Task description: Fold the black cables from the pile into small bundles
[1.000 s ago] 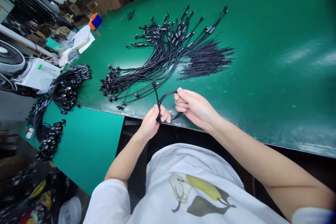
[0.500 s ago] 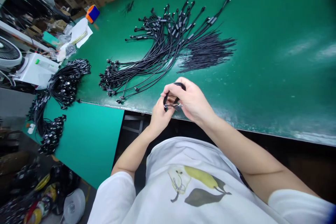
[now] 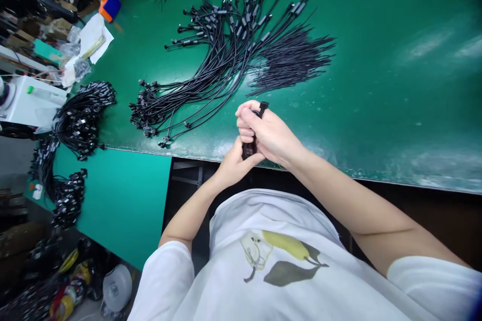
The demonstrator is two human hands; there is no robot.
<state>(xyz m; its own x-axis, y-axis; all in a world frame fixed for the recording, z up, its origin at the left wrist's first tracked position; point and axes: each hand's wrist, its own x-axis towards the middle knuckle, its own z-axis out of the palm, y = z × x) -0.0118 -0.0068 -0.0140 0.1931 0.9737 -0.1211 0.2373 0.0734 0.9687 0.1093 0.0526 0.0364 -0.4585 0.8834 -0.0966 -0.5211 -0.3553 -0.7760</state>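
Note:
Close together at the front edge of the green table [image 3: 376, 125], both my hands hold a coiled black cable [image 3: 249, 149]. My left hand [image 3: 234, 164] grips the lower part of the coil between thumb and fingers. Wrapped round its upper part is my right hand [image 3: 268, 133], with a black connector end sticking out above the fingers. Much of the coil is hidden by the hands. Beyond them lies a fanned bundle of long black cables [image 3: 211, 72] with connectors at both ends. Right of it is a pile of thin black ties [image 3: 293, 60].
Bundled black cables [image 3: 81, 120] lie at the left, partly over a lower green surface [image 3: 124, 195]. Papers [image 3: 94, 37] and an orange and blue object [image 3: 110, 6] are at the far left, beside a white machine [image 3: 32, 100].
My right hand has closed further round the coil and turned, and a connector end now sticks up above it. The coil's open loop is now mostly covered. The view has shifted slightly.

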